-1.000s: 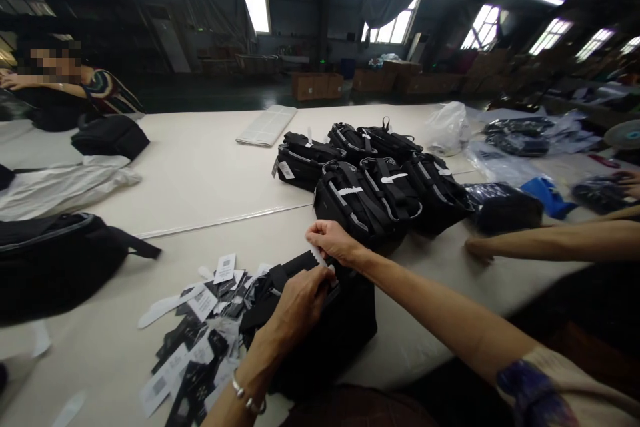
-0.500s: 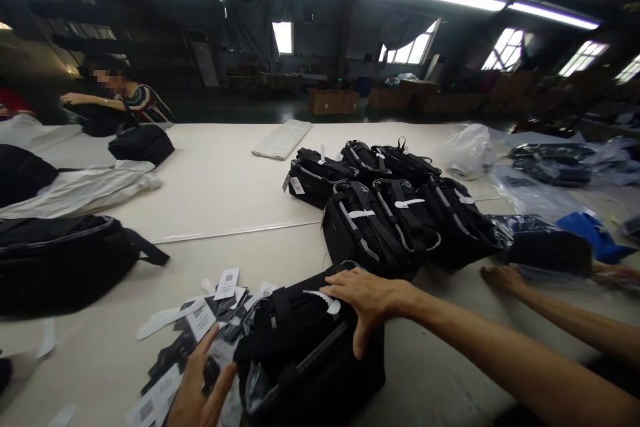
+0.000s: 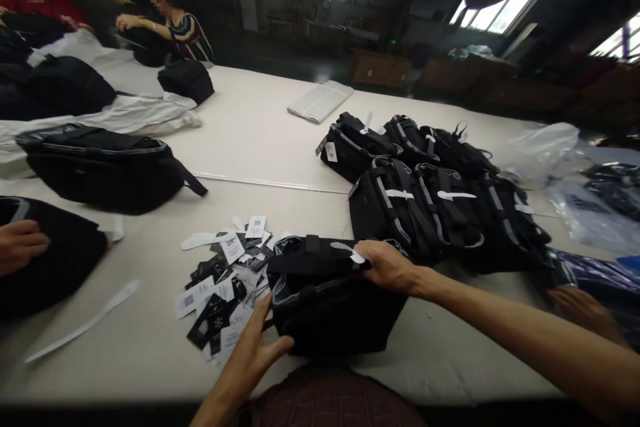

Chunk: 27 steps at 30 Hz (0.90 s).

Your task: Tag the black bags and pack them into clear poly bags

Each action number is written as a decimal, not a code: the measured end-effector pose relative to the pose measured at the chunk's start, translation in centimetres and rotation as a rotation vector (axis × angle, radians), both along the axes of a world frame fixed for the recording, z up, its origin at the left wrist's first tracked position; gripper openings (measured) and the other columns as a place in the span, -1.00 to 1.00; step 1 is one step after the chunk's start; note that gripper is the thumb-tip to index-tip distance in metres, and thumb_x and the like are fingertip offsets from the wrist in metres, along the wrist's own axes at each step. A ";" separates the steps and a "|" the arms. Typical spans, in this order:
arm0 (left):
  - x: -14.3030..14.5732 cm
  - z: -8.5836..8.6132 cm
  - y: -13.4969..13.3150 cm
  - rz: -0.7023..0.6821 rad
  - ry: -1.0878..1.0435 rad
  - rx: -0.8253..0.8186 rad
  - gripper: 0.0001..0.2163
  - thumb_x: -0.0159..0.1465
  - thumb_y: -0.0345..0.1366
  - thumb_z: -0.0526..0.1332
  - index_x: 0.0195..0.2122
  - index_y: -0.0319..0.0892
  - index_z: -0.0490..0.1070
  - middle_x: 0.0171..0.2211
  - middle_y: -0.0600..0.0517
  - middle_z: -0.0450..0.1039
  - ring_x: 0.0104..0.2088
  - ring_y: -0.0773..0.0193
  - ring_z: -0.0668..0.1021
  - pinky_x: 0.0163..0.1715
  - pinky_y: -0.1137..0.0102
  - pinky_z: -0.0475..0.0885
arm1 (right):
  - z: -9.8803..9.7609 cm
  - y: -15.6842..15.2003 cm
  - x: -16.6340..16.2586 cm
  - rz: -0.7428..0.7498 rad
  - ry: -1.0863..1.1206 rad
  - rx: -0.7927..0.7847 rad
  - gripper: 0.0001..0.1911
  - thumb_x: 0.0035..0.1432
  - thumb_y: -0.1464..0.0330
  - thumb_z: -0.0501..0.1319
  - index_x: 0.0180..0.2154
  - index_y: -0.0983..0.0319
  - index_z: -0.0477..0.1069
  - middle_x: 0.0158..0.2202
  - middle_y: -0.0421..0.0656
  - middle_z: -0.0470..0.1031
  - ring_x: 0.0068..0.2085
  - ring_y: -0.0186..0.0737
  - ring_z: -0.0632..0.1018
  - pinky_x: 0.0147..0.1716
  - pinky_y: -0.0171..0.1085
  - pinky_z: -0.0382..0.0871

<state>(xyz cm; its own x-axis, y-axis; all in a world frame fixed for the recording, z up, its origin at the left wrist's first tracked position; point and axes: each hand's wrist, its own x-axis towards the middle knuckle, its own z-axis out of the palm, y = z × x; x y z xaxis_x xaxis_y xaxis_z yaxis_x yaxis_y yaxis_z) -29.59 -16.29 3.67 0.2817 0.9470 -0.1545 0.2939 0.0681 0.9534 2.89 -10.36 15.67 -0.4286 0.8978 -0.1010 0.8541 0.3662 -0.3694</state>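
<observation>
Head: bag [image 3: 345,317] between both hands' fingers [image 3: 283,347]

Black bag [image 3: 345,320], grey-trimmed, on table [image 3: 460,353]; white strip [image 3: 357,257] on top.

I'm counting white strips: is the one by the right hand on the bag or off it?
On: the white strip lies on top of the black bag, close to the right hand.

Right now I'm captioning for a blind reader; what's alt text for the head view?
The right hand holds a black bag beside a white strip, the left hand at the bag's left end. Loose tags lie left of it, more bags beyond, on a pale table.
</observation>
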 end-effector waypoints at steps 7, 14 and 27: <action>-0.2 3.9 6.4 0.260 -0.093 0.194 -0.43 0.22 -0.14 0.25 0.25 -0.09 0.21 0.24 -0.14 0.30 0.15 0.05 0.46 0.18 0.11 0.37 | 4.6 0.6 -0.2 -0.312 0.106 0.101 -0.88 0.07 0.29 0.24 -0.35 0.20 0.40 -0.36 -0.18 0.52 -0.32 -0.16 0.51 -0.31 -0.28 0.30; -6.4 0.1 0.4 0.705 0.170 0.465 -0.74 0.30 -0.10 0.19 -0.11 -0.14 0.44 -0.13 -0.04 0.49 -0.14 0.18 0.56 -0.09 0.28 0.50 | -0.5 -4.4 0.0 -0.541 0.016 0.120 -0.78 0.09 0.12 0.14 -0.36 0.12 0.36 -0.39 -0.14 0.53 -0.32 -0.03 0.55 -0.32 -0.19 0.35; -7.1 -3.9 3.4 0.359 0.501 0.360 -0.81 0.30 -0.17 0.11 -0.28 -0.12 0.45 -0.29 -0.01 0.51 -0.25 0.17 0.55 -0.17 0.29 0.44 | 1.7 -5.7 2.2 -0.603 0.003 0.395 -0.38 0.01 -0.02 0.26 -0.01 0.25 0.45 -0.08 0.06 0.55 -0.05 0.18 0.54 -0.01 0.03 0.35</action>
